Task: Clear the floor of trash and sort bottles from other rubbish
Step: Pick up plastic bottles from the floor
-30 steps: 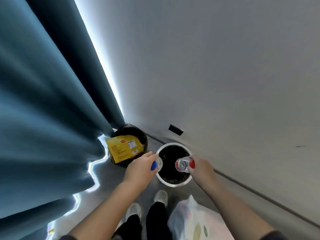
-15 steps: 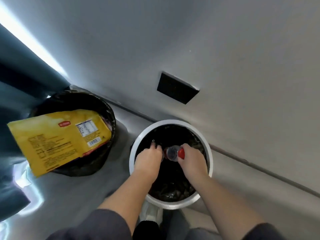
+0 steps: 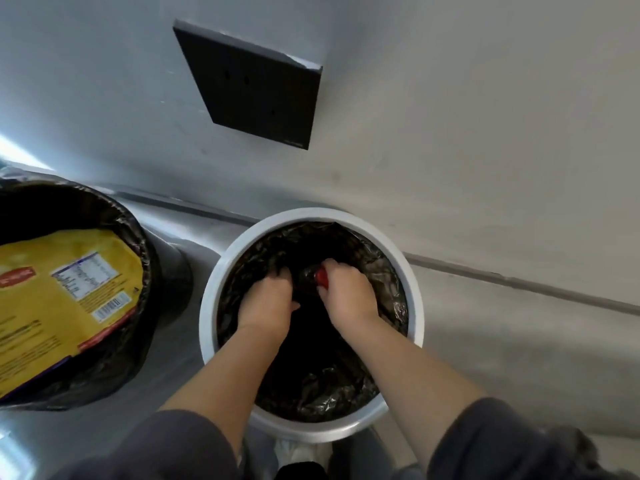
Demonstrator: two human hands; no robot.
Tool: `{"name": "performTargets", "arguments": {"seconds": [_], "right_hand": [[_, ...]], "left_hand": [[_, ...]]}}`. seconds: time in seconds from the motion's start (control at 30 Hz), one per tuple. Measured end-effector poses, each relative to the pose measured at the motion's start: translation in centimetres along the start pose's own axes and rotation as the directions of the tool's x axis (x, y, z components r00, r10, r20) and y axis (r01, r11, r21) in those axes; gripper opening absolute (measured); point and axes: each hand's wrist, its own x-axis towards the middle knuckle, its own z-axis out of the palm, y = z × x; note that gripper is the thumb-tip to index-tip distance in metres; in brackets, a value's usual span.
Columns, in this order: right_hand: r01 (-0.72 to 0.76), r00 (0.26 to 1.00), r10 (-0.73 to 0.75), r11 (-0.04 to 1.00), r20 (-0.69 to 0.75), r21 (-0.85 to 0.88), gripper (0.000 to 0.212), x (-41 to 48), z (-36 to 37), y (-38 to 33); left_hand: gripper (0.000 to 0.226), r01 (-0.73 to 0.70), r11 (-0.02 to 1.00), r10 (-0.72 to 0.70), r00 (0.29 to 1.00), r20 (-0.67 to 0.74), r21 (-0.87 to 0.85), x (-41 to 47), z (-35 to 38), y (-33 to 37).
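Where bottles go: white bin, both hands reaching deep, probably to lay one down.
Right hand: grip clamped round red-capped bottle.
Left hand: fingertips hidden; grip cannot be told.

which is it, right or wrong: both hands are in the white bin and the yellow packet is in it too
Wrong: the head view shows the yellow packet in the separate black bin. The left hand and right hand are in the white bin.
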Motion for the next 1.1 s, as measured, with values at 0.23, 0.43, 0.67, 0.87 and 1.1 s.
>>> {"name": "performTargets", "arguments": {"seconds": [0.23, 0.43, 0.67, 0.87, 1.1], "right_hand": [[0.168, 0.979, -0.167, 0.986, 0.121, 0.002, 0.072, -4.3, -0.1, 1.3], [0.236, 0.950, -0.200, 0.962, 0.239, -0.134, 0.070, -4.3, 0.5, 2.4], [0.232, 0.954, -0.188, 0.957, 0.233, -0.177, 0.073, -4.5, 0.0, 1.8], [0.238, 0.945, -0.190, 0.958, 0.267, -0.159, 0.077, -8.3, -6.4, -0.4], [0.314, 0.928, -0.261, 0.931, 0.265, -0.184, 0.078, -18.2, -20.9, -6.1]], "left_hand": [[0.086, -0.137, 0.956, 0.115, 0.989, 0.097, 0.258, -4.6, 0.5, 0.0], [0.077, -0.176, 0.869, 0.042, 0.957, 0.285, 0.462, -4.7, 1.3, -1.4], [0.078, -0.188, 0.830, 0.037, 0.958, 0.283, 0.525, -4.9, 0.8, -0.8], [0.081, -0.239, 0.818, 0.126, 0.962, 0.244, 0.522, -10.5, -5.3, 0.5], [0.084, -0.152, 0.921, 0.097, 0.981, 0.168, 0.360, -24.3, -19.9, 2.1]]}}
